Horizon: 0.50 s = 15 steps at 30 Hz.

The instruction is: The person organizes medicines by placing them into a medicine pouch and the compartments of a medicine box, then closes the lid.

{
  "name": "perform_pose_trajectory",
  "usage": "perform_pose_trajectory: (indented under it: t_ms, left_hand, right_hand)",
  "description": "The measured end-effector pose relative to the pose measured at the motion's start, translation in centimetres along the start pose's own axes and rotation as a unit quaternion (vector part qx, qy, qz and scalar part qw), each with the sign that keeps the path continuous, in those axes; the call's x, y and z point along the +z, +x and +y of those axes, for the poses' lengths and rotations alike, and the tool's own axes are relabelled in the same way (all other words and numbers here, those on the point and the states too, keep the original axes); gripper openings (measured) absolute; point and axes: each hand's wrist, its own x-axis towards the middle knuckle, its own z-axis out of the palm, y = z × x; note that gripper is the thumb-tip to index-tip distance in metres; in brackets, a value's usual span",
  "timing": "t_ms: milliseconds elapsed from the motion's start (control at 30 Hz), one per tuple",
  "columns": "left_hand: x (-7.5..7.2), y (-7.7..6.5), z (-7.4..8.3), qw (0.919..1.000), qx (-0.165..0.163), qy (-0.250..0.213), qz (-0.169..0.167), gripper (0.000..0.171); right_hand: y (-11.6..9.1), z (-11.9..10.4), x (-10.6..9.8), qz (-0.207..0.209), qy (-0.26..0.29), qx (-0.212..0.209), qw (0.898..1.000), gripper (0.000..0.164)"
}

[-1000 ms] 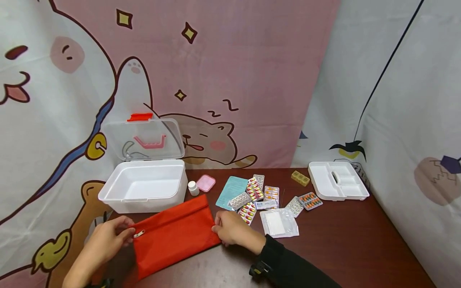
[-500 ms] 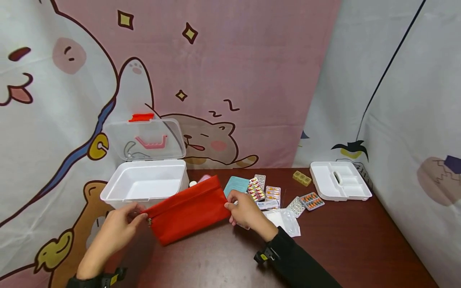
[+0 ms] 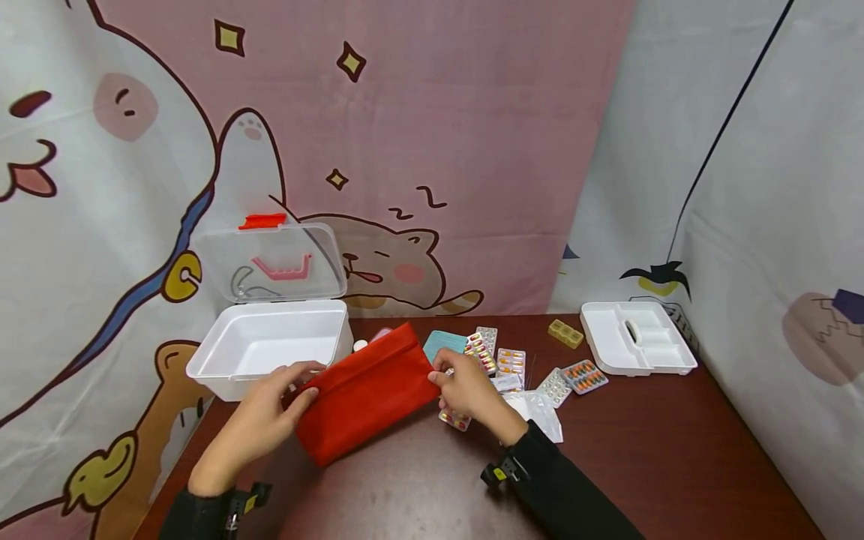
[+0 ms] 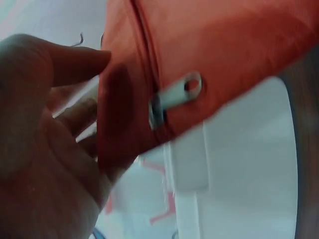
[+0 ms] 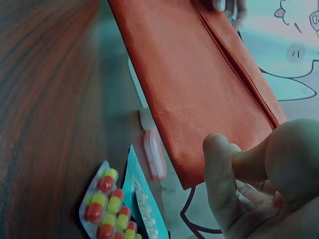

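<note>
A flat red zip pouch (image 3: 367, 401) hangs tilted over the table between both hands, its right end higher. My left hand (image 3: 266, 416) holds its left end, thumb at the front and fingers behind. Close to that thumb, the left wrist view shows the metal zipper pull (image 4: 177, 97) at the end of the zip. My right hand (image 3: 472, 390) pinches the right edge between thumb and fingers, as the right wrist view shows at the pouch's corner. The pouch partly hides a white bottle (image 3: 361, 345) and a pink case (image 5: 154, 155) behind it.
Behind the left hand stands a white box (image 3: 270, 382) with its clear lid raised. Blister packs (image 3: 511, 362), a teal packet (image 3: 445, 343) and a clear-wrapped dressing (image 3: 540, 412) lie around the right hand. Farther right are a yellow pill case (image 3: 565, 334) and a white divided tray (image 3: 634, 360).
The pouch has risen off the near part of the table and moved away and to the right with both hands. The left hand has since shifted further right along its end.
</note>
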Motion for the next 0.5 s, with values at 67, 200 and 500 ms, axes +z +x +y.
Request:
perform_pose_trajectory:
  t_ms: [67, 200, 500]
  left_hand:
    - [0.6, 0.7, 0.5, 0.9995, 0.024, -0.017, -0.012, 0.042]
    - [1.4, 1.9, 1.1, 0.9973, 0.042, -0.035, -0.049, 0.039]
    - [1.8, 3.7, 3.0, 0.9948, 0.074, -0.035, -0.061, 0.033]
  right_hand:
    - [0.2, 0.2, -0.1, 0.001, 0.017, 0.010, 1.000, 0.016]
    - [0.4, 0.6, -0.1, -0.004, 0.049, 0.024, 0.999, 0.015]
    - [0.4, 0.8, -0.7, 0.032, 0.046, 0.040, 0.998, 0.012]
